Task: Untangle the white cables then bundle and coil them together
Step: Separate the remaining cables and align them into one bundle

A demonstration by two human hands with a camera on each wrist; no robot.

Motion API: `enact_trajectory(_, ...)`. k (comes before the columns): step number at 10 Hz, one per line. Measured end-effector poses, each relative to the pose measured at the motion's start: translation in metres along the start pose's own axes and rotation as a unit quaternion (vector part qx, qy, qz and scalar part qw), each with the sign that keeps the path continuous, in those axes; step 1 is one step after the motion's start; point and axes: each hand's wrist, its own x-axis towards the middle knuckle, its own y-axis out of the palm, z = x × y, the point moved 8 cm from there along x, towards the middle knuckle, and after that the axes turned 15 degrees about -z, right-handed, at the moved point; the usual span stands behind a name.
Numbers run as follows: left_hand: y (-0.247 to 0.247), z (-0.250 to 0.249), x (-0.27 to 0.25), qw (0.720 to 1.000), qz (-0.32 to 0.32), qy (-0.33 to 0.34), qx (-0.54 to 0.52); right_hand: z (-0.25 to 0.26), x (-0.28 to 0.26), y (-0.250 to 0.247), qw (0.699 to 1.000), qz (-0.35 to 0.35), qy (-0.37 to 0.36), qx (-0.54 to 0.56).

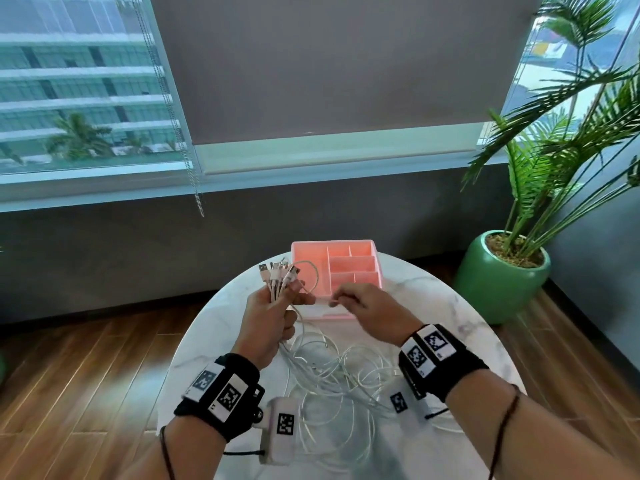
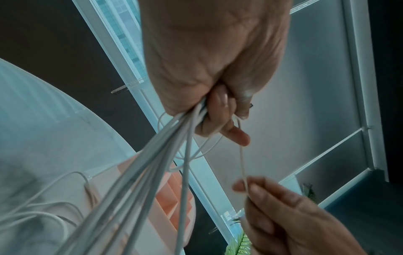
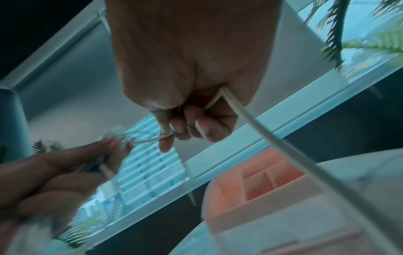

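Note:
My left hand (image 1: 277,306) grips a bunch of white cables (image 1: 280,277) just below their plug ends, which fan out upward above my fist. The rest of the white cables (image 1: 332,372) hang down into a loose tangle on the round marble table (image 1: 450,306). My right hand (image 1: 360,303) pinches a single white strand (image 2: 242,165) that runs from my left fist (image 2: 213,96) to its fingertips (image 2: 250,188). In the right wrist view that white strand (image 3: 283,150) passes through my curled right hand (image 3: 191,124) and trails away to the lower right.
A pink divided organiser box (image 1: 339,271) stands on the table just behind my hands. A potted palm in a green pot (image 1: 502,275) stands on the wooden floor at the right. A window with a lowered blind and a bead chain (image 1: 197,188) is ahead.

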Motion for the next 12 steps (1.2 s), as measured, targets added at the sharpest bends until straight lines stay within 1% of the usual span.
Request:
enact_trajectory(1, -0.020, 0.002, 0.006, 0.999, -0.037, -0.014, -0.015, -0.038, 0.000, -0.042, 0.997, -0.044, 0.017, -0.057)
enact_trajectory(2, -0.036, 0.003, 0.012, 0.997, -0.075, -0.014, -0.030, -0.102, -0.011, -0.106, 0.984, -0.074, 0.072, -0.148)
enact_trajectory(3, -0.044, 0.002, 0.017, 0.995, -0.089, -0.012, -0.050, -0.159, -0.039, -0.184, 0.950, -0.122, 0.146, -0.249)
enact_trajectory(4, -0.044, 0.001, 0.018, 0.995, -0.084, -0.020, -0.058, -0.211, -0.071, -0.272, 0.885, -0.236, 0.202, -0.347)
enact_trajectory(5, -0.036, 0.002, 0.015, 0.996, -0.070, -0.026, -0.052, -0.285, -0.096, -0.350, 0.802, -0.343, 0.220, -0.436)
enact_trajectory(6, -0.023, 0.001, 0.010, 0.997, -0.058, -0.028, -0.051, -0.326, -0.105, -0.360, 0.756, -0.342, 0.268, -0.489)
enact_trajectory(7, -0.013, 0.002, 0.007, 0.997, -0.044, -0.028, -0.051, -0.254, -0.102, -0.293, 0.771, -0.289, 0.356, -0.442)
enact_trajectory(8, -0.005, 0.004, 0.006, 0.999, -0.029, -0.020, -0.029, -0.193, -0.072, -0.211, 0.857, -0.210, 0.307, -0.355)
enact_trajectory(9, 0.002, 0.004, 0.003, 1.000, -0.019, -0.016, -0.012, -0.129, -0.033, -0.126, 0.953, -0.171, 0.149, -0.200)
enact_trajectory(10, 0.003, 0.000, 0.001, 1.000, -0.015, -0.009, -0.012, -0.047, -0.010, -0.048, 0.988, -0.125, 0.009, -0.092)
enact_trajectory(11, -0.001, -0.007, 0.001, 1.000, -0.018, 0.002, -0.013, 0.014, -0.005, 0.003, 0.989, -0.093, -0.097, -0.058)
enact_trajectory(12, -0.012, -0.015, 0.003, 0.998, -0.052, 0.021, -0.027, 0.047, -0.009, 0.029, 0.987, -0.083, -0.134, -0.036)
